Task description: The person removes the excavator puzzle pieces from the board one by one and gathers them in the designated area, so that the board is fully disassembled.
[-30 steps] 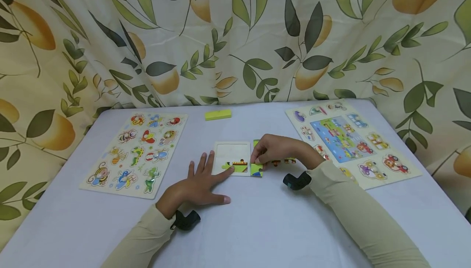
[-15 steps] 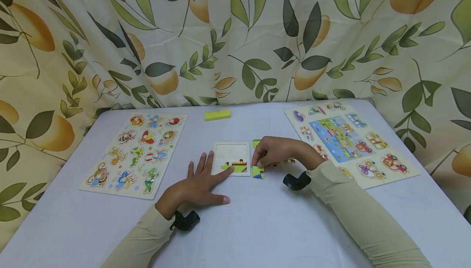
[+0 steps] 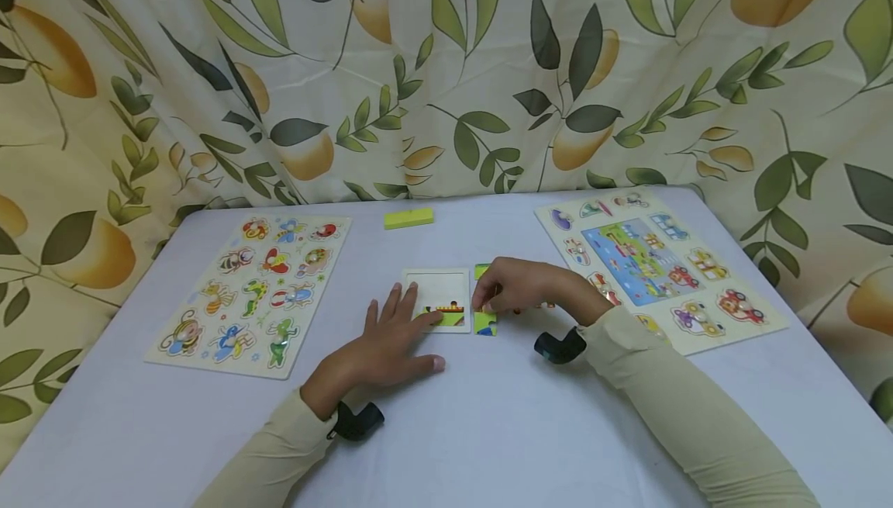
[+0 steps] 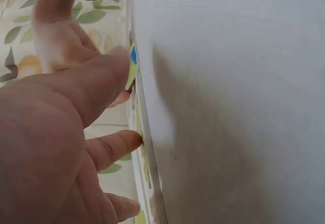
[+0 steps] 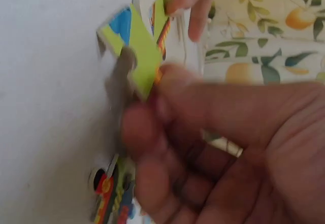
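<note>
A shallow white puzzle tray [image 3: 436, 277] lies mid-table. Along its near side sits a puzzle piece [image 3: 449, 320] with green and red print. My left hand [image 3: 387, 345] lies spread over the tray's left edge, its index fingertip touching that piece. Just right of the tray, my right hand [image 3: 522, 285] pinches a green-and-blue puzzle piece [image 3: 484, 325] between thumb and fingers. In the right wrist view this puzzle piece [image 5: 144, 56] looks tilted, and the fingertips are blurred. More green print [image 3: 481, 269] shows beyond the right hand; whether it belongs to the same piece I cannot tell.
An insect picture board [image 3: 251, 291] lies at left, a vehicle picture board [image 3: 663, 267] at right. A yellow-green block [image 3: 408, 218] is near the back edge. Several printed puzzle pieces [image 5: 105, 193] lie by the right hand. A leaf-patterned curtain [image 3: 446, 105] hangs behind the table.
My left hand has shifted slightly right and away from me, covering more of the tray and its piece. The right hand stays beside the tray, with only small movements of the piece.
</note>
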Demonstrator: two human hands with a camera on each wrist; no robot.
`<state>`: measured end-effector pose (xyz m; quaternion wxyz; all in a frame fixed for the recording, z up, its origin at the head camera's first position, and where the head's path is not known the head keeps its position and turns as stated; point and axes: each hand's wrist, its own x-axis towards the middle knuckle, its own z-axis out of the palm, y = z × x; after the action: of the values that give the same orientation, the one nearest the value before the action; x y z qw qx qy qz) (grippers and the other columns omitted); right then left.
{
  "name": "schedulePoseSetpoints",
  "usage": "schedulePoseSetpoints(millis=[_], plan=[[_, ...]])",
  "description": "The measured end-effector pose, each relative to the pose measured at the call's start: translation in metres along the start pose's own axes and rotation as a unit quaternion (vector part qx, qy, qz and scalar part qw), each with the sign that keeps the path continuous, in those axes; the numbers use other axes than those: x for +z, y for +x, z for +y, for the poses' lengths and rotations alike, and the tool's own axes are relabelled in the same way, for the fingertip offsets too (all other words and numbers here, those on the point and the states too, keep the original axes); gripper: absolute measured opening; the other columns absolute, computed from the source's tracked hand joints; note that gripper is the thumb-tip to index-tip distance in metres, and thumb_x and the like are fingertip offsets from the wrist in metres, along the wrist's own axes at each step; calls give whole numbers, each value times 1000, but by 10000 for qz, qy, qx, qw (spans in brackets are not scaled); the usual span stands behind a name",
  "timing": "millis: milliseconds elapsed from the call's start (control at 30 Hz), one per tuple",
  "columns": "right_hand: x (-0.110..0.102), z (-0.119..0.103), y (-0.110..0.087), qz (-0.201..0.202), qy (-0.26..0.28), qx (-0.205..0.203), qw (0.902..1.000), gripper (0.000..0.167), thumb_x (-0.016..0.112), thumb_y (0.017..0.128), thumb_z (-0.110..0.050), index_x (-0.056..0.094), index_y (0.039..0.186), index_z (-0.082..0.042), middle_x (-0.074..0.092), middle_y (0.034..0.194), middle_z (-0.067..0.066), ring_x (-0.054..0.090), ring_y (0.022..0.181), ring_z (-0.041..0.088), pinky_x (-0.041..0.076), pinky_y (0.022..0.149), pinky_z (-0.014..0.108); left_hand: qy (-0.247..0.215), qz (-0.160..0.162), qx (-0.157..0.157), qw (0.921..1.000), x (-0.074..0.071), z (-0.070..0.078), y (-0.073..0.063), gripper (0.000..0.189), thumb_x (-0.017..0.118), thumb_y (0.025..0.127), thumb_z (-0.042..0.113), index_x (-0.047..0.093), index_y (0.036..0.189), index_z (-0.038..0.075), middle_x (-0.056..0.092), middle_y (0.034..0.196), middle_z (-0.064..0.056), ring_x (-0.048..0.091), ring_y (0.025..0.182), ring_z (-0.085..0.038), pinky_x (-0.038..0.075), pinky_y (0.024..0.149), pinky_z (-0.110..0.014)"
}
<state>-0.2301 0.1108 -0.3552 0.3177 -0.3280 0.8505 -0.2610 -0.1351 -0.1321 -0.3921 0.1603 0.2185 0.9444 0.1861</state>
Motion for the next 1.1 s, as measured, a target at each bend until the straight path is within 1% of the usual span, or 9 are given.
schedulePoseSetpoints(millis=[133, 233, 333, 367, 500, 567, 667, 867, 1100], plan=[[1, -6, 0, 85, -168, 181, 9997, 20, 60, 91, 4, 74, 97, -9, 64, 88, 0, 53, 69, 14, 44, 58, 26, -39, 129, -1, 9999, 0, 3, 1, 66, 62, 91, 51, 43, 148, 24, 2, 161, -18, -12, 145, -36, -6, 109, -63], [1, -9, -1, 116, -182, 278, 9994, 23, 59, 91, 5, 76, 97, -10, 65, 89, 0, 52, 67, 15, 42, 57, 26, -59, 114, 40, 9999, 1, 5, 0, 66, 63, 91, 50, 40, 150, 29, 1, 161, -18, -12, 145, -37, -5, 109, -63], [0, -8, -2, 139, -182, 162, 9996, 25, 57, 91, 5, 76, 99, -9, 65, 92, 1, 51, 63, 14, 41, 56, 26, -101, 18, 115, 9999, 3, 6, 0, 69, 63, 92, 49, 34, 152, 34, -4, 161, -19, -13, 144, -39, -5, 109, -63], [-1, -8, -2, 171, -174, 101, 9997, 25, 57, 90, 5, 76, 99, -8, 65, 92, 2, 52, 65, 14, 42, 57, 26, -107, -33, 118, 9999, 3, 7, 0, 69, 62, 92, 49, 32, 152, 35, -6, 161, -18, -14, 144, -39, -5, 109, -63], [-5, -6, -3, 393, -185, -197, 9989, 24, 56, 90, 6, 74, 103, -5, 67, 96, 4, 55, 74, 15, 47, 66, 28, -89, -221, 113, 9997, 4, 7, 1, 70, 61, 92, 51, 29, 152, 39, -11, 160, -18, -17, 142, -42, -3, 109, -63], [-6, -7, -2, 495, -169, -253, 9983, 22, 58, 92, 4, 73, 106, -4, 68, 96, 4, 56, 82, 16, 48, 73, 30, -57, -294, 93, 9995, 5, 7, 2, 70, 61, 92, 53, 29, 152, 41, -13, 160, -18, -18, 142, -44, -2, 109, -64], [-6, -9, 2, 600, -137, -329, 9976, 20, 58, 94, 0, 71, 110, -4, 67, 97, 3, 57, 84, 16, 49, 78, 31, 34, -342, 83, 9994, 6, 8, 4, 69, 60, 91, 54, 29, 152, 41, -13, 159, -19, -17, 141, -46, -1, 108, -66], [-3, -17, 13, 723, -49, -583, 9957, 21, 57, 97, -7, 70, 113, -2, 69, 99, 4, 57, 81, 16, 48, 78, 32, 235, -499, -57, 9985, 5, 12, 6, 69, 59, 92, 55, 30, 152, 39, -14, 159, -21, -20, 140, -47, -1, 107, -67], [6, -23, 27, 789, 146, -570, 9951, 21, 55, 98, -8, 70, 112, -2, 69, 100, 2, 56, 82, 15, 47, 79, 31, 306, -626, -275, 9972, 5, 12, 5, 68, 59, 91, 57, 33, 151, 40, -12, 158, -23, -22, 140, -45, -2, 109, -64]])
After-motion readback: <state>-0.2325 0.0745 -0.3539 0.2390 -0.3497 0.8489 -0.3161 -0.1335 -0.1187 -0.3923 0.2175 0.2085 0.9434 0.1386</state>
